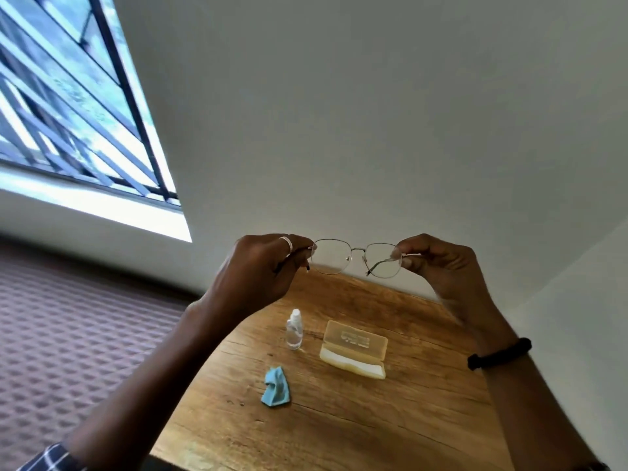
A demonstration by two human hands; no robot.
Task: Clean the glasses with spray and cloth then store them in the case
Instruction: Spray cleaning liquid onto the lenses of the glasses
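Note:
Thin metal-framed glasses (356, 257) are held up in the air in front of the white wall, above the far edge of the wooden table (339, 419). My left hand (261, 270) pinches the left end of the frame and my right hand (438, 263) pinches the right end. Below on the table stand a small clear spray bottle (294, 329) with a white cap, an open pale yellow glasses case (355, 350) to its right, and a crumpled blue cloth (277, 387) nearer to me.
The table stands against a white wall (373, 130) in a corner. A barred window (68, 113) is at the upper left. Patterned carpet (74, 334) lies to the left of the table.

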